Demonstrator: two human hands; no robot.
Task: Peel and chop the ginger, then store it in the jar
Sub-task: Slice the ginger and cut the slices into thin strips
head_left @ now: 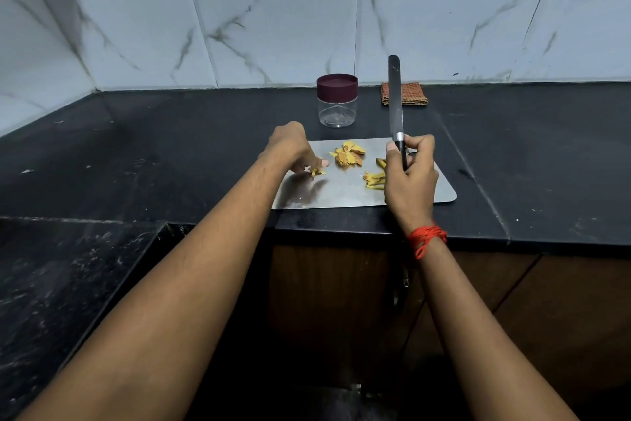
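A steel cutting sheet (341,193) lies on the black counter. On it sit a heap of ginger peelings (347,155) in the middle and some cut ginger strips (374,179) by my right hand. My left hand (294,149) pinches a few ginger strips (317,171) at the sheet's left side. My right hand (411,174) grips the black handle of a long knife (395,103), its blade pointing up and away above the sheet. The clear jar (337,101) with its maroon lid on stands behind the sheet.
A folded brown checked cloth (404,93) lies at the back by the tiled wall, right of the jar. The black counter (170,147) stretches left and right, with a lower counter section at front left. Wooden cabinet doors are below the counter edge.
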